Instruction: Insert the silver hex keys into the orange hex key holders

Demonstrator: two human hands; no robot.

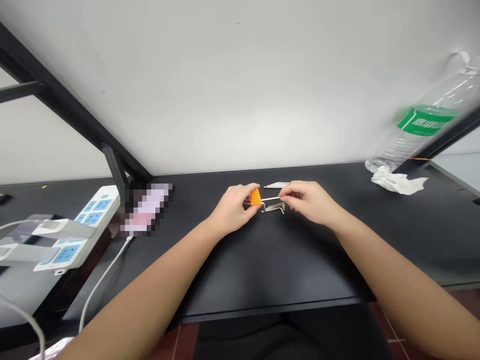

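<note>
My left hand (238, 206) is closed around an orange hex key holder (256, 197), held just above the black table. Between thumb and fingers of my right hand (305, 201) is one end of a thin silver hex key (270, 199), whose other end meets the holder. Whether that key sits inside a hole cannot be made out. Below it on the table lie several L-shaped hex keys (276, 207) side by side. Behind, near the wall, is a row of straight silver rods (276, 185), partly hidden by my right hand.
A white power strip (99, 205) with plugs and cables lies at the left, beside a black metal frame (71, 107). Near it is a pixelated phone-like object (148, 207) with a white cable. At the right, a large clear bottle (427, 120) leans above crumpled tissue (397, 181).
</note>
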